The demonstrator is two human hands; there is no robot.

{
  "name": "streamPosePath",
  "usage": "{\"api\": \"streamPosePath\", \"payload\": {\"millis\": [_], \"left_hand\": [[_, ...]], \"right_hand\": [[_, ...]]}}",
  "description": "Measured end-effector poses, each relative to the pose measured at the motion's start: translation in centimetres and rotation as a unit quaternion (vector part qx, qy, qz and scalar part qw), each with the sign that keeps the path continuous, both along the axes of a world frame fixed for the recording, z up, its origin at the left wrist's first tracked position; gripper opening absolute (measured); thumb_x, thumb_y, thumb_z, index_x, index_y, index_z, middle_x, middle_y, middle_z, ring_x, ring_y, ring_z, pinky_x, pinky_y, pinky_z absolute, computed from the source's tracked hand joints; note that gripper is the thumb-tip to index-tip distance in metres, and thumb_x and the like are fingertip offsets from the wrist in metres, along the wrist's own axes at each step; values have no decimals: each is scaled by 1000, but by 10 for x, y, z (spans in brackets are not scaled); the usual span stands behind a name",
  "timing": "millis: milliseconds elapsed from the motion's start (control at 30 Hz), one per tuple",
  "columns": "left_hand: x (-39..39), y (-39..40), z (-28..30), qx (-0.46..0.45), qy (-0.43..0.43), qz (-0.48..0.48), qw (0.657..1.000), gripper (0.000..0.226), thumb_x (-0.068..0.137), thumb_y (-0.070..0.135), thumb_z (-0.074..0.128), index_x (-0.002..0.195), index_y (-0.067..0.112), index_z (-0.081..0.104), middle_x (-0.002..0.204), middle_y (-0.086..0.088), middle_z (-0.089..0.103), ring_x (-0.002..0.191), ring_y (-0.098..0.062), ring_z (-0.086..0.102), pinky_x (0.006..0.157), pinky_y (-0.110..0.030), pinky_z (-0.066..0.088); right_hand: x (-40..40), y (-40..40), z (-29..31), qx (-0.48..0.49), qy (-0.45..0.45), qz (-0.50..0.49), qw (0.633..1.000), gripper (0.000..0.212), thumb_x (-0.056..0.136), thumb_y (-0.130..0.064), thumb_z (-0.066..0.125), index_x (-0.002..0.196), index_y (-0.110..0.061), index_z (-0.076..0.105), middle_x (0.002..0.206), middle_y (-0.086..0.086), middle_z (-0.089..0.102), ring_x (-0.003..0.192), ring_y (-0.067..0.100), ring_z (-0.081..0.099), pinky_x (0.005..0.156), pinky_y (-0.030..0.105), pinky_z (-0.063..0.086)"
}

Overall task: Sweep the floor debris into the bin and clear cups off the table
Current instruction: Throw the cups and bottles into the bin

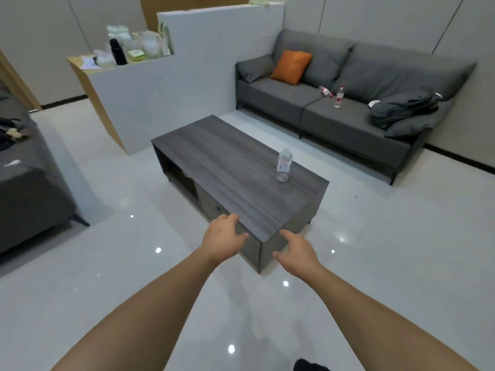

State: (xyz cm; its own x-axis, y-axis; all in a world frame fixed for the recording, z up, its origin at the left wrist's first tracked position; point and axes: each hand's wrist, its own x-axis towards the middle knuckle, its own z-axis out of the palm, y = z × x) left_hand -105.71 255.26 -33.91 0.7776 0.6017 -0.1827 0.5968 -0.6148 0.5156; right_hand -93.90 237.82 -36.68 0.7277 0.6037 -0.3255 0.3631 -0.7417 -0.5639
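Head view, left hand [223, 235] fingers loose — right hand [296, 253] too, nothing held

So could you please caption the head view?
Both hands, left and right, reach toward a coffee table bearing one water bottle.

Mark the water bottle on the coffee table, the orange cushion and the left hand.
water bottle [284, 164], head view, on its label.
orange cushion [291, 66], head view, centre of its face.
left hand [223, 236], head view, back of hand.

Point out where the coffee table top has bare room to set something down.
The coffee table top is bare apart from one bottle near its right edge. Left hand and right hand crowd the near corner.
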Motion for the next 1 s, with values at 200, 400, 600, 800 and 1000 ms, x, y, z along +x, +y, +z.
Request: {"api": "streamPosePath", "payload": {"millis": [200, 400, 600, 800, 1000], "left_hand": [[153, 83, -18, 20, 16, -27, 999, 67, 93, 45, 62, 150, 19, 39, 148, -8, 44, 136, -29, 40, 110, -40, 35], [333, 162, -70, 21, 29, 8, 999, 64, 93, 45, 60, 149, 20, 40, 148, -8, 43, 134, -28, 42, 107, -39, 37], [469, 194, -91, -24, 82, -21, 996, 65, 93, 42, 61, 149, 18, 40, 148, -9, 44, 136, -28, 39, 111, -38, 33], [535, 239, -112, -42, 113, -1, 993, 64, 94, 43, 61, 150, 20, 40, 149, -7, 43, 137, -27, 38, 111, -36, 31], [539, 279, -133, -63, 173, 19, 983, 65, 95, 45, 59, 151, 21, 37, 151, -7, 40, 138, -28, 38, 112, -39, 33]], "right_hand": [[144, 77, -37, 13, 18, -32, 999, 72, 86, -37, 69, 149, -20, 41, 140, 14, 49, 129, 32, 48, 105, 39, 45], [335, 178, -96, -7, 46, -26, 999, 73, 85, -40, 70, 149, -21, 42, 141, 13, 51, 129, 33, 49, 104, 38, 44], [483, 237, -116, -27, 92, -38, 995, 63, 79, -37, 74, 137, -23, 52, 126, 15, 58, 119, 35, 55, 95, 38, 49], [593, 318, -144, -49, 70, -10, 996, 87, 78, -32, 79, 151, -25, 31, 144, 16, 36, 129, 38, 44, 103, 41, 44], [599, 343, -182, -74, 52, 66, 994, 67, 83, -24, 75, 143, -30, 46, 139, 11, 37, 124, 35, 44, 100, 36, 42]]}}
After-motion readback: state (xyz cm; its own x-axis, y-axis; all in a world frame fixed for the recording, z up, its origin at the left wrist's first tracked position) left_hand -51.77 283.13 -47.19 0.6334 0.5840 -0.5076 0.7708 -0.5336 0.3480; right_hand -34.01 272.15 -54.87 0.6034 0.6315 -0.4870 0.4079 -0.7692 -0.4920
